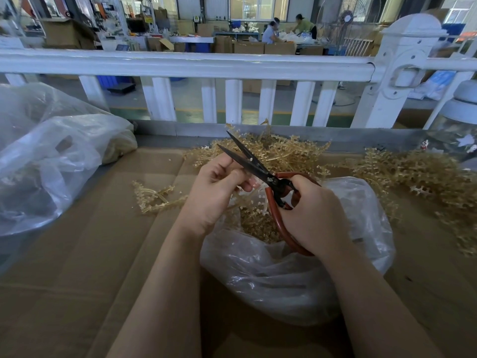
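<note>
My right hand (312,215) is curled through the red loops of the scissors (268,178), thumb in one loop and fingers wrapped round the other. The blades stand apart, their tips pointing up and away from me. My left hand (216,187) is bunched up against the lower blade, thumb and fingertips pinching a pale plastic sprig (246,201). The rest of the sprig trails down from that hand.

Both hands hover right above the open mouth of the clear bag (284,280), so the sprig and scissors sit over it, and trimmed bits already lie inside.

I judge the sprig to be very light, thin and springy. It is a slim stem with tiny knobbly side pieces that would bend rather than snap, and could flick away when cut. I'd hold it close to the cut, on the stem itself, with a firm pinch and my fingertips kept clear of the edge. The scissors look heavy and stiff by comparison; the loops are the only safe place to grip them.

Behind the bag lies a tangled heap of sprigs (284,153), and more spread out to its right (426,182). One loose sprig (154,200) lies left of the bag on the cardboard-covered bench (103,254). Farther left of the bag slumps a big filmy sack (51,164). Beyond the bag runs a white fence (180,65).
</note>
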Demonstrator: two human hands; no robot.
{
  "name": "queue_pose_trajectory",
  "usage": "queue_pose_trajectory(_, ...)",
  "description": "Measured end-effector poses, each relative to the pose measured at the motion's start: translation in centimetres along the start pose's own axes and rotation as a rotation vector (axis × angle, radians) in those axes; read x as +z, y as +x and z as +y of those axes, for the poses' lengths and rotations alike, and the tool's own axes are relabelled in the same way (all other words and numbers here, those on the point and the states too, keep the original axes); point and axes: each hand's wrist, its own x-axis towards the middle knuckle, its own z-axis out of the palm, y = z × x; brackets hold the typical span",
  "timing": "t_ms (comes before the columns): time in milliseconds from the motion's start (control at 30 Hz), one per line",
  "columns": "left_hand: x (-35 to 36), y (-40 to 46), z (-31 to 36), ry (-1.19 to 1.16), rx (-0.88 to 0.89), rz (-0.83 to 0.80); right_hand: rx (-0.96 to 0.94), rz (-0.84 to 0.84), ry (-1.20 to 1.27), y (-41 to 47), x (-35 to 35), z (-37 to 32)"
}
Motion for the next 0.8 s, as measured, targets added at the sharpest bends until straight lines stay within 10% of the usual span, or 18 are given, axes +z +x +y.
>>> queue_pose_trajectory(800,0.13,0.24,-0.64,-0.061,-0.018,-0.021,-0.021,0.058,0.041,-0.08,-0.25,-0.61)
